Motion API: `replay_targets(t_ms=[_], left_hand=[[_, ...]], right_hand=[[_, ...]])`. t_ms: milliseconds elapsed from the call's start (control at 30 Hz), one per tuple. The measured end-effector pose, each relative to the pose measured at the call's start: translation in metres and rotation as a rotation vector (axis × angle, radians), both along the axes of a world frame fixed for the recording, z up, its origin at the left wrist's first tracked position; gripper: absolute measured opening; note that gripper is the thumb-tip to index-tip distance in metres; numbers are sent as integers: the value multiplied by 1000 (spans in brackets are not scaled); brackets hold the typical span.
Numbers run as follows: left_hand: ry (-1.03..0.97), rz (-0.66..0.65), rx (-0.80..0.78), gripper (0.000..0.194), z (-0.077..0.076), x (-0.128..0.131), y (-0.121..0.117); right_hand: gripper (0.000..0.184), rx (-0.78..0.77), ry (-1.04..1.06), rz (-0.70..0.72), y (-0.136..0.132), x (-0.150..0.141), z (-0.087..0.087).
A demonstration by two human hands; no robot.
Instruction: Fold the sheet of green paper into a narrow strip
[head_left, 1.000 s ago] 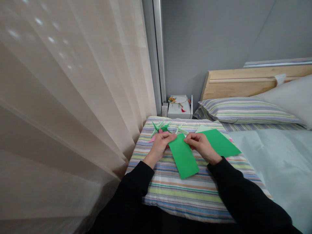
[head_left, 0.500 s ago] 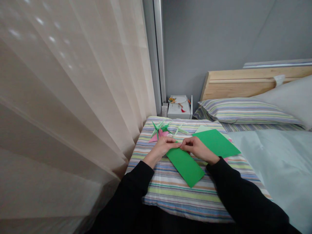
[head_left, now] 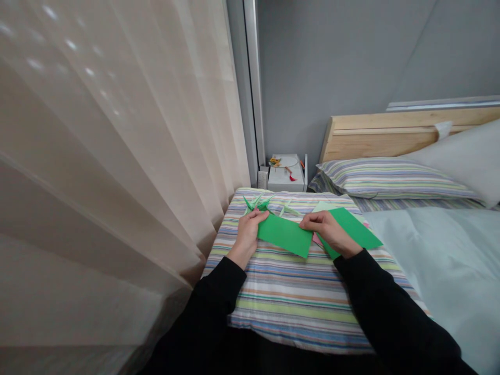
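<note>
Green paper strip [head_left: 283, 235] lies across the upper part of a striped quilt [head_left: 291, 307], spanning the gap between both hands. The left hand [head_left: 247, 233] is closed on the strip's left end, and the right hand [head_left: 327, 232] pinches its upper right edge with the fingertips. Under the right hand and forearm lies a larger green paper sheet [head_left: 351, 229], with a pale green paper sheet [head_left: 322, 207] just beyond it and pink paper [head_left: 316, 239] showing beside the strip. Just past the left hand, spiky green origami figures [head_left: 258, 203] and a pale green folded piece [head_left: 288, 209] rest on the quilt. Black sleeves [head_left: 219, 286] cover both forearms. Beyond the quilt stands a small white box [head_left: 286, 178], holding a round pale disc [head_left: 287, 162] and yellow and red bits too small to identify on top. A striped pillow [head_left: 394, 179] lies to the right against a wooden headboard [head_left: 390, 133], and a sheer curtain [head_left: 117, 156] hangs along the left.
</note>
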State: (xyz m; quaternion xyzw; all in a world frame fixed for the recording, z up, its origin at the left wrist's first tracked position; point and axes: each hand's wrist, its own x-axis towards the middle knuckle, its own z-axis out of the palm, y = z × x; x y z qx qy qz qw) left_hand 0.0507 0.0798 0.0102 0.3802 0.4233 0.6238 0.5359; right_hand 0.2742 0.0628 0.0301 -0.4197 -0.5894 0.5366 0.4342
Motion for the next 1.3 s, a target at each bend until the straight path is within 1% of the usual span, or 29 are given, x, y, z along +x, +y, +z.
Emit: replay_targets(t_ms=[133,267,400,467,533,633,733,833,900,967,1067,1133,1233,1300], left_hand=[[-50,24,-49,27,1,0,-1],[-89,59,-73,28,3,1,-2],[-98,89,-84,26,4,2,-2],[-78,109,-84,24,5,1,-2],[-36,105,-89,23,5,2,-2],[49,3,-126,20,6,3,-5],[127,-172,-165,17,7,6,-10],[172,-334,-172,19,8,9,-13],[181,-395,-162,21,7,10,-13],[170,-409,-152,23,5,10,-12],[103,-362,-148,27,2,8,-9],[49,-342,-149,31,2,7,-8],[0,-377,-147,35,3,7,-8],[-13,-406,-144,38,5,8,-10]], right_hand=[[22,-21,75,-75,1,3,0],[19,-25,146,-144,2,-2,-3],[18,-3,165,-214,3,-7,-5],[19,32,163,-279,5,-7,-6],[20,80,157,-373,8,-5,-8],[19,133,144,-522,13,1,-12],[20,137,146,-594,17,5,-17],[27,115,148,-555,17,5,-20],[30,97,155,-505,17,3,-21],[33,71,177,-454,15,1,-20],[38,13,227,-356,10,-4,-17],[40,-18,242,-258,6,-8,-14],[41,-35,227,-110,1,-15,-12],[40,-29,217,-62,0,-19,-12]])
